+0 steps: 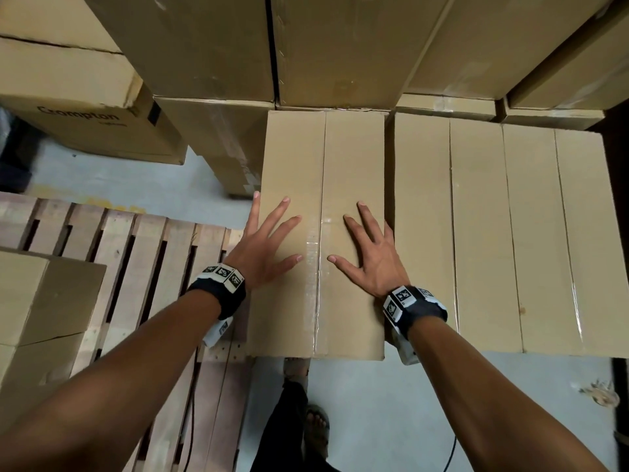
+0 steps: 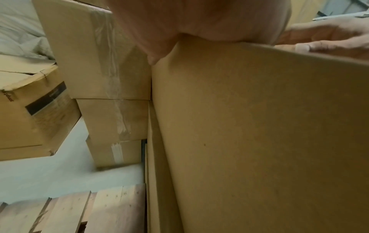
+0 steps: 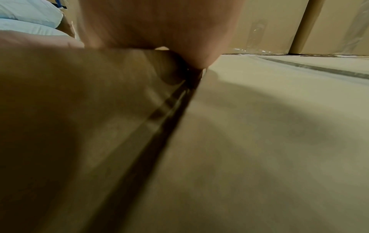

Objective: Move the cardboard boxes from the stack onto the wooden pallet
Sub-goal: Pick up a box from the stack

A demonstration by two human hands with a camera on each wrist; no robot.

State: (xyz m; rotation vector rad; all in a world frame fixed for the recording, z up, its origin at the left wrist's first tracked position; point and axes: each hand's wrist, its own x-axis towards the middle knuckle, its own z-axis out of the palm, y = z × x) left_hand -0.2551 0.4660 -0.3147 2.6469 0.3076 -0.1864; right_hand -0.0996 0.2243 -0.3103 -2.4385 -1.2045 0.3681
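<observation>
A long taped cardboard box (image 1: 340,155) lies on top of the stack in front of me. My left hand (image 1: 269,240) rests flat on its left half with fingers spread, the outer finger along the box's left edge. My right hand (image 1: 366,248) lies flat on its right half near the gap to the neighbouring boxes (image 1: 503,233). The wooden pallet (image 1: 143,264) sits low at the left, with a cardboard box (image 1: 44,301) on it. In the left wrist view the box's side (image 2: 259,134) fills the frame, my palm (image 2: 199,20) on its top edge.
Taller stacked boxes (image 1: 340,49) stand behind, and a Crompton box (image 1: 92,124) sits at the far left on the grey floor (image 1: 129,185). My sandalled foot (image 1: 316,427) is below the box's near end. A thin cable (image 1: 451,454) lies on the floor.
</observation>
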